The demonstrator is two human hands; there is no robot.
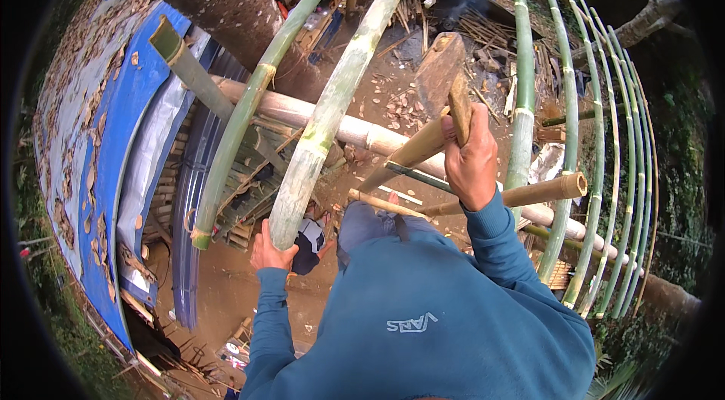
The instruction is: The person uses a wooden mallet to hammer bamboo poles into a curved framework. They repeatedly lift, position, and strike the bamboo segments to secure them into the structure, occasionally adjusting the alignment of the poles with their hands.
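The left hand (pixel 272 251) is clasping a mottled pale-green bamboo pole (pixel 321 132), apparently steadying its end, while the right hand (pixel 472 161) is gripping a brown block-headed wooden tool (pixel 439 70).

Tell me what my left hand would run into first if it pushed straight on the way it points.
The pale bamboo pole: the left hand rests against its near end. Farther along that line, the thick crosswise pole seems to come next, though depth is unclear.
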